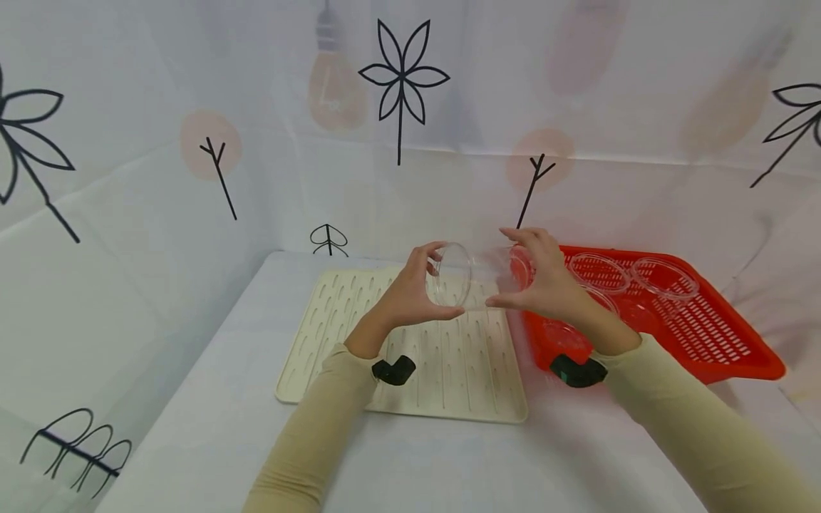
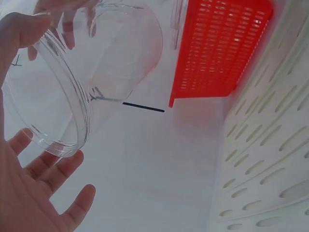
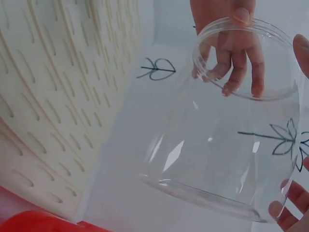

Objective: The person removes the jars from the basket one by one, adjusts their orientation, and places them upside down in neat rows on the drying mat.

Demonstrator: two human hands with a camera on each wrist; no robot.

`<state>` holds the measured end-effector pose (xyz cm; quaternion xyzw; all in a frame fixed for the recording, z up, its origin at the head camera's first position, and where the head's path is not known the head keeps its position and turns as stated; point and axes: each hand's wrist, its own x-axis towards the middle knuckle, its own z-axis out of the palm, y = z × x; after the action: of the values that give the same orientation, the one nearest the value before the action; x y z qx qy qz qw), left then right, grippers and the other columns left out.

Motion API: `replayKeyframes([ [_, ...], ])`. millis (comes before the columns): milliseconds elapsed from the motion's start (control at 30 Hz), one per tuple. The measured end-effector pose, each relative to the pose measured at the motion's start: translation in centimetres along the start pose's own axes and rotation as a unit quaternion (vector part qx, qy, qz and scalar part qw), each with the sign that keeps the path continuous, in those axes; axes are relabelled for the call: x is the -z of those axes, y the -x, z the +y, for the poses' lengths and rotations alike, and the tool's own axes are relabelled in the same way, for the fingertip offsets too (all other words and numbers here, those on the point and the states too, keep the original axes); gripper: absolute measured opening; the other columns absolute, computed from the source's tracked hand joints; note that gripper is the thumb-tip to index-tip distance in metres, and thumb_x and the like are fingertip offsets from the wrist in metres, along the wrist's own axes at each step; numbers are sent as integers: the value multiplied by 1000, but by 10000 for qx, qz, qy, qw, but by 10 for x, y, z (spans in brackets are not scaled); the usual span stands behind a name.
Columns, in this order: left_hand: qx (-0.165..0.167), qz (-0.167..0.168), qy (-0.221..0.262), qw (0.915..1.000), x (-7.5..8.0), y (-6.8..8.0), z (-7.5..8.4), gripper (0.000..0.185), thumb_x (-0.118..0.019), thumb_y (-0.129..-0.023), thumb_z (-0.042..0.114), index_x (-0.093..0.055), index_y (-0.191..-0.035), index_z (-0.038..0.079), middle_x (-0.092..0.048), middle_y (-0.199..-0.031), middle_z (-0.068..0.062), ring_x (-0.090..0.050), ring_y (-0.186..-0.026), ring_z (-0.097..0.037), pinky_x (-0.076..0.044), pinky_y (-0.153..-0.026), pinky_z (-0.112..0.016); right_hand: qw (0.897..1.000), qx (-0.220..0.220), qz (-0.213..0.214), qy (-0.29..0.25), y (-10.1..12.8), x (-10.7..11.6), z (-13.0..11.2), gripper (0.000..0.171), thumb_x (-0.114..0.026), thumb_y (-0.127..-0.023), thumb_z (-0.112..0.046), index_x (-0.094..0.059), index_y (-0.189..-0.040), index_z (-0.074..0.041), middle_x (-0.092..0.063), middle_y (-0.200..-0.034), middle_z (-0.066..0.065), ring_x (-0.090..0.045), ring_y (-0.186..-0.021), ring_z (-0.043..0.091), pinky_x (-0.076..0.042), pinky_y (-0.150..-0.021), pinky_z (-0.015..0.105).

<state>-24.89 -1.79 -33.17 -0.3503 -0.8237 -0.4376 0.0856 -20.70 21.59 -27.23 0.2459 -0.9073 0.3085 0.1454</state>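
Both hands hold a clear, wide-mouthed jar (image 3: 212,140) lying sideways in the air above the cream ridged tray (image 1: 410,388). At its ringed end, my left hand (image 1: 410,288) holds the rim (image 2: 79,111) between thumb and fingers, with the little finger spread away from it. My right hand (image 1: 548,281) spans the base end, thumb below and fingers above in the head view. Only the fingertips of that hand show at the right edge of the right wrist view. Through the clear wall, the left fingers are visible behind the rim.
To the right, a red slotted basket (image 1: 725,335) holds several clear round lids or rims (image 1: 663,296). Its left side stands close beside the tray's right edge. A white cloth with printed plants (image 1: 400,78) hangs behind the white-covered table (image 1: 212,427).
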Motion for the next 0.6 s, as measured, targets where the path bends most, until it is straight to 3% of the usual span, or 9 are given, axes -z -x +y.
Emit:
replayKeyframes([
  [333, 72, 187, -9, 9998, 3, 5, -3, 100, -83, -66, 32, -19, -142, 18, -38, -125, -5, -46, -108, -22, -45, -80, -39, 9926, -579, 681, -818, 12, -13, 11, 95, -82, -70, -20, -26, -145, -11, -27, -139, 16, -28, -126, 35, -30, -94, 65],
  [600, 159, 249, 6, 9996, 8, 7, -3, 101, -83, -66, 30, -18, -142, 16, -40, -126, -8, -46, -108, -18, -46, -84, -40, 9819, -925, 1186, -1154, 19, -26, 12, 94, -80, -72, -25, -24, -146, -15, -25, -143, 10, -26, -128, 30, -31, -97, 61],
])
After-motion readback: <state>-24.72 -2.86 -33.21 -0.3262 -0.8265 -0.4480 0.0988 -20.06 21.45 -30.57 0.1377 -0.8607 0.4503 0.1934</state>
